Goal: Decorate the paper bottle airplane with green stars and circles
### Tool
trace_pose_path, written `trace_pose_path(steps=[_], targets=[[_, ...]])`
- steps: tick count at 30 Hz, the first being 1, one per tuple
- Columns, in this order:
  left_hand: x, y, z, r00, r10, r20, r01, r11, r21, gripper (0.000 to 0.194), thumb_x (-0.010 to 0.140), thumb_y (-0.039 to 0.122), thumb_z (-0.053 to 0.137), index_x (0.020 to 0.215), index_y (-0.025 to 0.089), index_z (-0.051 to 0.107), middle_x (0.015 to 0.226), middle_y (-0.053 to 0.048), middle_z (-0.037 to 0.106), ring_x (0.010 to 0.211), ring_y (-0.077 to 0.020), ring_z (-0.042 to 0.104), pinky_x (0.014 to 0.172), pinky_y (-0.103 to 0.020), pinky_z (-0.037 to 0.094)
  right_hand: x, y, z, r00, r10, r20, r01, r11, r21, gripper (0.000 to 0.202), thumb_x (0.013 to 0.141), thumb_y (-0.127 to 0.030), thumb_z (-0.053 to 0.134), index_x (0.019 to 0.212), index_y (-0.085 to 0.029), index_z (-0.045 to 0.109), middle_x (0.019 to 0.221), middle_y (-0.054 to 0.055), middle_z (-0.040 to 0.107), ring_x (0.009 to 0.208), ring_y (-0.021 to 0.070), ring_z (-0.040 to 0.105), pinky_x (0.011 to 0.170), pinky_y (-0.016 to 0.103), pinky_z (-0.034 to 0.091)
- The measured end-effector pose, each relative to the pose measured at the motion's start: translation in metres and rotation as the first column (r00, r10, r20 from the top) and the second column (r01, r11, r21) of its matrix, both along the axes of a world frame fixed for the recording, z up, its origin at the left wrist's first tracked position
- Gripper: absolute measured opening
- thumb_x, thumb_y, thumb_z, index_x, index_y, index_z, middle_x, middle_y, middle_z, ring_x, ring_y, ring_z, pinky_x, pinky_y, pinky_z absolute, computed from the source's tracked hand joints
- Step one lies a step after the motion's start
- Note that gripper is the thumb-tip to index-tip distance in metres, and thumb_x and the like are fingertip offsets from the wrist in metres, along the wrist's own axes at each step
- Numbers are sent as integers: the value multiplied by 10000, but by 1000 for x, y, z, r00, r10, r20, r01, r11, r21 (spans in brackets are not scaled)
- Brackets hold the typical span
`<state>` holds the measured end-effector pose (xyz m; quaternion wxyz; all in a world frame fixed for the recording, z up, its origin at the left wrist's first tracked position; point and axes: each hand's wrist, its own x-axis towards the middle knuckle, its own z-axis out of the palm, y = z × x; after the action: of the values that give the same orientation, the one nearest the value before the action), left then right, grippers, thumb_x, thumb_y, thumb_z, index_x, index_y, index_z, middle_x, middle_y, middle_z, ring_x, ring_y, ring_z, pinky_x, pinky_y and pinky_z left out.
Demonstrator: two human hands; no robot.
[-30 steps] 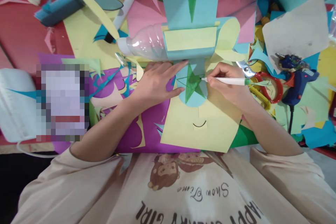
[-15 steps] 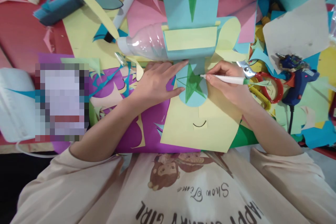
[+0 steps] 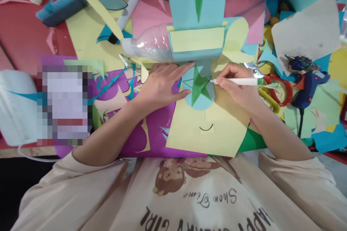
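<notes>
My right hand (image 3: 238, 86) grips a white pen with a green end (image 3: 235, 81), its tip touching the right point of a green star (image 3: 199, 87) drawn on a round light-blue paper piece (image 3: 197, 103). That piece lies on a yellow sheet (image 3: 208, 130) marked with a small black smile. My left hand (image 3: 162, 83) lies flat with fingers spread, pressing the blue piece's left edge. A clear plastic bottle (image 3: 149, 47) wrapped in blue and yellow paper lies just beyond both hands.
Red-and-yellow scissors (image 3: 271, 90) and a blue glue gun (image 3: 306, 79) lie to the right. A black-tipped white marker (image 3: 126, 12) rests at the upper left, a white mask (image 3: 16, 108) at the far left. Coloured paper scraps cover the red table (image 3: 18, 29).
The pen tip moved slightly back and forth along the star's right point. My left hand stayed still.
</notes>
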<state>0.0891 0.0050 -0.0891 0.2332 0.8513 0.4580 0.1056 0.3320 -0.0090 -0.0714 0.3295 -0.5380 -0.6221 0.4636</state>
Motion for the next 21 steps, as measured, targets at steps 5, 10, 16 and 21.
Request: trace_pose_path(steps=[5,10,16,21], targets=[[0,0,-1,1000,-5,-6,5,1000,4,636,857,456,558,1434,216,441,1043,-83,624,1027,-286,578,949,-431,421,0,0,-3,998,-12,-66,13,1000,16,141,803,-170,637,689,-212,566,671,-14,586,604,114,504,553,286,366],[-1,-1,-3,1000,-7,-12,7,999,33,625,863,456,555,1425,203,453,1065,-80,625,1025,-268,583,954,-411,422,0,-1,-7,1000,10,-25,-10,999,32,144,823,-233,656,720,-201,560,686,-25,595,606,98,502,559,269,376],[0,-1,-1,1000,-3,-11,3,999,32,619,861,454,553,1427,227,446,1057,-71,625,1016,-260,581,948,-395,421,1,-1,-9,998,34,49,-37,997,63,185,813,-247,664,689,-204,534,609,-39,533,548,90,432,516,265,328],[0,-1,-2,1000,-4,-9,4,1000,31,611,861,452,549,1419,225,452,1042,-72,625,1010,-263,577,943,-403,420,0,0,-4,998,37,57,-41,996,73,208,795,-215,643,644,-205,501,587,-47,502,538,86,411,510,261,309]])
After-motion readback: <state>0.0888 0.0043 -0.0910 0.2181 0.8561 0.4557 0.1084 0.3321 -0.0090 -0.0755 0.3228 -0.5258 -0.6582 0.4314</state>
